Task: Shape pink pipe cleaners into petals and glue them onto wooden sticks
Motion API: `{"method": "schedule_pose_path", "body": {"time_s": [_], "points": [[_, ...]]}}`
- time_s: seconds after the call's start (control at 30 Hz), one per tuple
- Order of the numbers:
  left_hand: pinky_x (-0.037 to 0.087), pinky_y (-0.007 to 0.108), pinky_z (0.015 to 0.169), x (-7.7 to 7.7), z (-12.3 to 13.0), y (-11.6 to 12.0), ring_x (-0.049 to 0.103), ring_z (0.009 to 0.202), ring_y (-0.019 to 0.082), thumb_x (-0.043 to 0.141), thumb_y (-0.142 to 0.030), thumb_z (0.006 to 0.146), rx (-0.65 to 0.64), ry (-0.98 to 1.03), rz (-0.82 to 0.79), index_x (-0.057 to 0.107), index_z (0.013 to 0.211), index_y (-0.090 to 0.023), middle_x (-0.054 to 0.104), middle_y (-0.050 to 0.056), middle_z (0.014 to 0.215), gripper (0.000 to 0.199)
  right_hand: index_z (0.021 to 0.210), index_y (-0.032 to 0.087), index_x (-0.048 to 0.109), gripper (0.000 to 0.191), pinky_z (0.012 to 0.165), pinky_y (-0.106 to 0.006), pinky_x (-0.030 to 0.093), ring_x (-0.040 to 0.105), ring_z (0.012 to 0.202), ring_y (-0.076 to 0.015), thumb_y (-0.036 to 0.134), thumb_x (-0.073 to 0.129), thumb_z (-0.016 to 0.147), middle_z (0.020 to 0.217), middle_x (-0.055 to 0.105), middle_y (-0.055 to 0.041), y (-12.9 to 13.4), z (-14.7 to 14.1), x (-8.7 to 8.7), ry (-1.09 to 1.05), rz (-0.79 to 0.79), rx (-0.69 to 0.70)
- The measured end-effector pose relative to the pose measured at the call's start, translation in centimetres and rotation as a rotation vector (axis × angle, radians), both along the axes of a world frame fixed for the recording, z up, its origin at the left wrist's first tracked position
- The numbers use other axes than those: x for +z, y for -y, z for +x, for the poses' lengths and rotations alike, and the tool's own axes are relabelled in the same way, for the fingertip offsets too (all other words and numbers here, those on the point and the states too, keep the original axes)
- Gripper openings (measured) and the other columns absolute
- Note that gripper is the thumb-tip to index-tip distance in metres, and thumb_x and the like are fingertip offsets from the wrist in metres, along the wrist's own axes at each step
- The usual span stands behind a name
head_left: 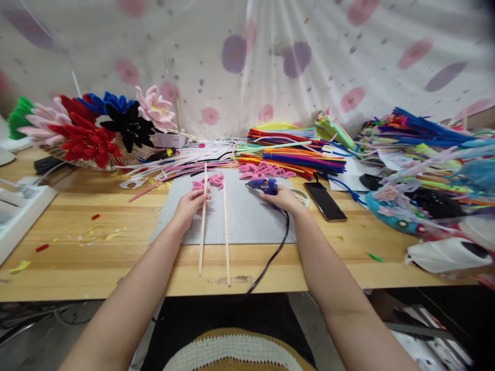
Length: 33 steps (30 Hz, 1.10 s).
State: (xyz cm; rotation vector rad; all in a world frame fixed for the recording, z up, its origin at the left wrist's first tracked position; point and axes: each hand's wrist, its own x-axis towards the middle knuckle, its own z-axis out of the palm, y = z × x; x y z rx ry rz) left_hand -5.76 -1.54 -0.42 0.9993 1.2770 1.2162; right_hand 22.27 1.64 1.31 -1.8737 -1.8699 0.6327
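My left hand (190,207) is closed around the upper part of a thin pale wooden stick (202,232), which points away from me. A second, similar stick (227,237) lies just to its right, over the mat's front edge. My right hand (285,200) grips a blue glue gun (263,185), its nozzle turned left toward the sticks. From the gun a black cord (279,248) runs down over the table's front edge. Pink fuzzy curled pieces (215,180) lie just beyond my left fingers, and a pink fuzzy bunch (265,170) lies behind the gun. Beneath is a grey cutting mat (247,226).
Bundles of coloured pipe cleaners (294,149) line the back. Fuzzy flowers (96,139) fill a basket at left, near a white power strip (23,221). A phone (325,201) lies right of the mat. A white roll (444,255) and more craft pieces crowd the right.
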Motion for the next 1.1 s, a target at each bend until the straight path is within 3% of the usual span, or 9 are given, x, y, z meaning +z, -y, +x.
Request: {"method": "schedule_pose_path", "body": {"time_s": [0.1, 0.17, 0.3, 0.5, 0.77, 1.1], "points": [[0.038, 0.019, 0.05, 0.0, 0.1, 0.1, 0.052, 0.056, 0.008, 0.073, -0.042, 0.053, -0.013, -0.017, -0.014, 0.066, 0.096, -0.015, 0.066, 0.005, 0.08, 0.052, 0.085, 0.014, 0.065, 0.038, 0.064, -0.03, 0.042, 0.058, 0.073, -0.0197, 0.046, 0.063, 0.065, 0.08, 0.064, -0.008, 0.0, -0.7, -0.3, -0.106, 0.12, -0.06], [0.038, 0.019, 0.049, 0.0, 0.1, 0.1, 0.052, 0.057, 0.008, 0.072, -0.042, 0.054, -0.037, -0.036, -0.021, 0.066, 0.097, -0.015, 0.066, 0.005, 0.081, 0.052, 0.087, 0.014, 0.064, 0.039, 0.062, -0.028, 0.042, 0.058, 0.07, -0.0173, 0.046, 0.061, 0.066, 0.079, 0.064, -0.0072, 0.1, -1.1, -0.2, -0.291, 0.186, -0.066], [0.038, 0.019, 0.047, -0.1, -0.1, 0.0, 0.052, 0.057, 0.009, 0.073, -0.039, 0.052, -0.085, -0.104, -0.021, 0.066, 0.097, -0.014, 0.066, 0.005, 0.079, 0.052, 0.088, 0.012, 0.063, 0.044, 0.047, -0.022, 0.038, 0.051, 0.052, -0.0097, 0.05, 0.061, 0.066, 0.069, 0.06, -0.0043, 0.4, -2.6, 0.9, -0.64, 0.116, 0.028], [0.036, 0.019, 0.045, 0.4, -0.1, 0.3, 0.053, 0.056, 0.01, 0.071, -0.034, 0.051, -0.124, -0.174, -0.04, 0.068, 0.089, -0.012, 0.067, 0.007, 0.076, 0.043, 0.069, 0.012, 0.062, 0.037, 0.038, -0.02, 0.03, 0.039, 0.038, -0.0058, 0.049, 0.063, 0.067, 0.041, 0.044, 0.0037, 0.1, -5.2, 1.7, -0.524, -0.028, 0.185], [0.032, 0.019, 0.044, 0.1, 0.1, 0.1, 0.049, 0.05, 0.009, 0.064, -0.028, 0.055, -0.086, -0.238, -0.048, 0.067, 0.095, -0.011, 0.069, 0.008, 0.076, 0.044, 0.064, 0.013, 0.059, 0.037, 0.038, -0.02, 0.03, 0.039, 0.036, -0.0061, 0.049, 0.059, 0.07, 0.041, 0.044, 0.0038, -0.4, -6.3, 0.0, -0.494, -0.042, 0.161], [0.036, 0.022, 0.049, 0.2, 0.6, 0.3, 0.053, 0.051, 0.011, 0.071, -0.03, 0.048, -0.085, -0.248, -0.047, 0.065, 0.085, -0.011, 0.068, 0.006, 0.069, 0.042, 0.069, 0.013, 0.06, 0.036, 0.044, -0.021, 0.033, 0.042, 0.042, -0.0071, 0.049, 0.06, 0.068, 0.049, 0.052, 0.0014, 0.3, -6.7, 0.1, -0.415, -0.021, 0.152]]}}
